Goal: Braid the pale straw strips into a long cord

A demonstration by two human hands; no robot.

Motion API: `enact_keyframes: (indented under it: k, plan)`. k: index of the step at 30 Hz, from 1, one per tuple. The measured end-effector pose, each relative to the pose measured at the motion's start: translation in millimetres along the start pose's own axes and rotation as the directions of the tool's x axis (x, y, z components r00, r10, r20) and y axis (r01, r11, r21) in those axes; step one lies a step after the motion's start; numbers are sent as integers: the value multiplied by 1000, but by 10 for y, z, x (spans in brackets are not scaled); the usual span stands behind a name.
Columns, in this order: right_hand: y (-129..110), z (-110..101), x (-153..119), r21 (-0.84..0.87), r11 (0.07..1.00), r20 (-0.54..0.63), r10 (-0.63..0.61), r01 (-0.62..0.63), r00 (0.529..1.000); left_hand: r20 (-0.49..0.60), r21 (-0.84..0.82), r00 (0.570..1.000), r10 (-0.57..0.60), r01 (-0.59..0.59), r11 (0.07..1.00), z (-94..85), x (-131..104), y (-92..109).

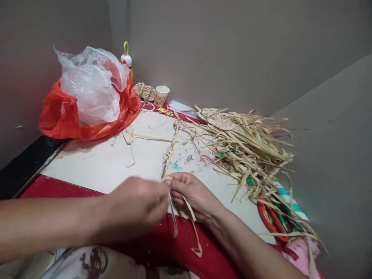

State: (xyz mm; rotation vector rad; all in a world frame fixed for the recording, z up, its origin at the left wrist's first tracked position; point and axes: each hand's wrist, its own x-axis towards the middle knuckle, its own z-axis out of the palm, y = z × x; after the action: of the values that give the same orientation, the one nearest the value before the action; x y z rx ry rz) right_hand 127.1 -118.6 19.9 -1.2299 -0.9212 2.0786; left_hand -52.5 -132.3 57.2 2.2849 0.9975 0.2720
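Observation:
A thin braid (169, 151) of dry, pale plant strips, like corn husk or straw, runs toward me over the white board. My right hand (193, 192) pinches the near end of this braid between thumb and fingers. Loose strips (190, 209) hang below it over the board's front edge. My left hand (138, 205) is right beside it, curled closed and smeared by motion. Whatever its fingertips hold is hidden.
A heap of dry strips (250, 143) with a woven oval sole (216, 118) lies right. Red-handled scissors (271, 221) are below. At the back stand a red plastic bag (90, 133), a paper cup (161, 96), a small woven slipper (144, 92) and a bottle (126, 59).

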Motion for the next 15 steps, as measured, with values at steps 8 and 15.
enact_keyframes:
  k: [8,15]
  plan:
    - [-27,-62,7,-84,996,43,-16,20,999,401,-798,891,-212,454,397,50,459,-309]
    - [-118,-126,-35,-248,969,58,7,8,998,330,-631,940,-90,291,720,-27,439,-327]
